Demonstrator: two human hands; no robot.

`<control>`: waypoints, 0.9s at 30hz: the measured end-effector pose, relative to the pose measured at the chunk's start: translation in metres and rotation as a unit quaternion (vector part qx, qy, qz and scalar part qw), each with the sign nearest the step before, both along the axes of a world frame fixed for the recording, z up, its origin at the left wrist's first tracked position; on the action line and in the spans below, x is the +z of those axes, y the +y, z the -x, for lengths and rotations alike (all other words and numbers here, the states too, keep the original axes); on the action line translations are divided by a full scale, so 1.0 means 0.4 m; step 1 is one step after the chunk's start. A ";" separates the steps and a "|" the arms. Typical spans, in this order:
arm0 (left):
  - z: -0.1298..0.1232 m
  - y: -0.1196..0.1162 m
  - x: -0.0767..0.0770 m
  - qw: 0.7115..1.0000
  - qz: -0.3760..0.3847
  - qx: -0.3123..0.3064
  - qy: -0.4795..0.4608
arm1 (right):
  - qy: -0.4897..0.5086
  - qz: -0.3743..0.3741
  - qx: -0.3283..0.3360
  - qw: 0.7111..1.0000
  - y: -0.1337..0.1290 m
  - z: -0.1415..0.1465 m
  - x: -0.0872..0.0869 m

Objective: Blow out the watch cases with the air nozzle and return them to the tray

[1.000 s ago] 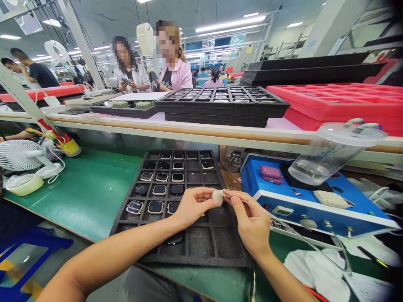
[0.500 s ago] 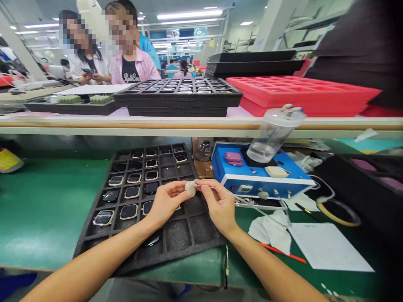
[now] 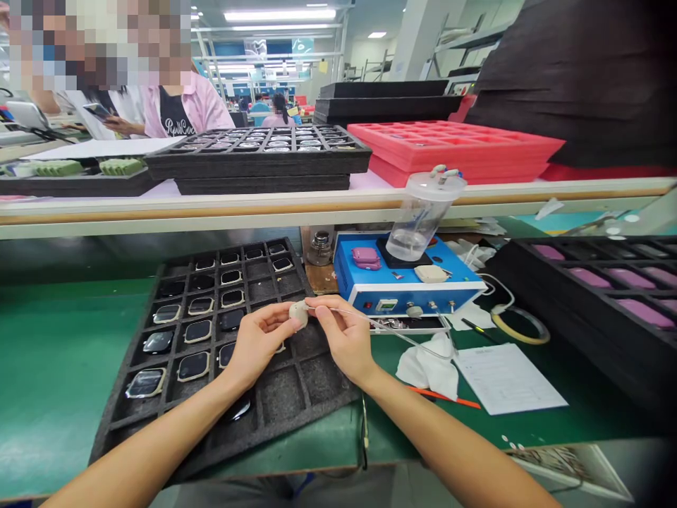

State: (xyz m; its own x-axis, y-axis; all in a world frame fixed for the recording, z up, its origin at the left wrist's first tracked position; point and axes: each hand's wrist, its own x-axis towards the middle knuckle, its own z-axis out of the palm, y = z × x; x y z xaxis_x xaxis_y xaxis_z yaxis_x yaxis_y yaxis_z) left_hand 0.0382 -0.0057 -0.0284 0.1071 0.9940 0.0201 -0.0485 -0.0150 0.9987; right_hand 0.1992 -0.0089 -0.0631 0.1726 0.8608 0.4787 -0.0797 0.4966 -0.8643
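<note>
My left hand (image 3: 258, 340) pinches a small rounded off-white piece (image 3: 299, 313) that resembles a watch case, holding it above the tray. My right hand (image 3: 348, 344) grips a thin clear tube (image 3: 388, 329) between thumb and fingers, its tip at the piece's right side. Whether the tip touches cannot be made out. Beneath both hands lies a black foam tray (image 3: 281, 396) divided into compartments. Several of these hold square watch faces with pale or dark frames, such as the pale-framed watch face (image 3: 193, 366) left of my left hand.
Behind my right hand stands a blue machine (image 3: 352, 247) carrying a clear canister (image 3: 415, 222). A white cloth (image 3: 431, 367), a paper sheet (image 3: 510, 381) and a foam tray (image 3: 587, 328) with purple pieces lie right. A shelf (image 3: 254, 212) with stacked trays spans behind; two people stand beyond.
The view has swung to the right, so most things sit further left and more of the tray with purple pieces shows. Both hands keep their holds on the off-white piece and the tube.
</note>
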 end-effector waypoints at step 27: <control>-0.001 0.001 -0.004 1.000 0.006 0.002 0.004 | 0.021 -0.012 0.010 1.000 0.003 -0.001 -0.014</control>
